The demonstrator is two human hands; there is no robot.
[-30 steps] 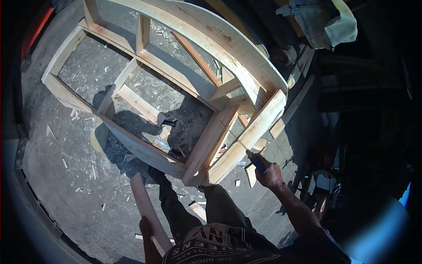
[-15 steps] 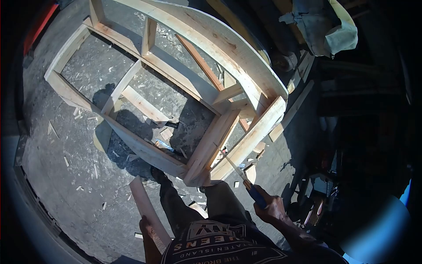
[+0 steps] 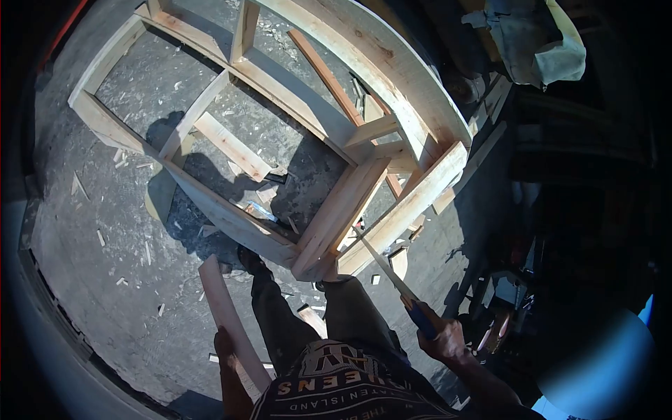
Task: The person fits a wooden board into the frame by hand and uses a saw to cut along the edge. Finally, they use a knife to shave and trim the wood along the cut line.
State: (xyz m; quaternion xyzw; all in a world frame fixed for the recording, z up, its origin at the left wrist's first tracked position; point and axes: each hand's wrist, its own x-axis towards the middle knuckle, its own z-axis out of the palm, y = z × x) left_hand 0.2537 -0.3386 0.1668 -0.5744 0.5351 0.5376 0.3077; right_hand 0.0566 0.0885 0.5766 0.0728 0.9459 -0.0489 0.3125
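Observation:
My right hand [image 3: 446,341] is closed around the blue handle of a handsaw [image 3: 389,271]. The narrow blade points up and left, its tip over or close to the near right corner of a wooden frame [image 3: 402,208]; whether it touches cannot be made out. A flat wooden board [image 3: 222,301] slants beside my left leg, with my left hand [image 3: 225,348] gripping its edge. Curved rails and straight crosspieces make up the frame, which stands on the floor in front of my legs.
A loose board [image 3: 232,147] and several offcuts lie on the concrete floor [image 3: 91,231] inside and around the frame. A reddish strip of wood [image 3: 325,77] runs beneath the far curved rail. Tools sit in shadow at the right, and a pale crumpled sheet [image 3: 560,59] is at upper right.
My left hand has raised the board slightly and shifted it left. The saw and my right hand have moved a little right and down. The frame appears slightly higher as my view shifts.

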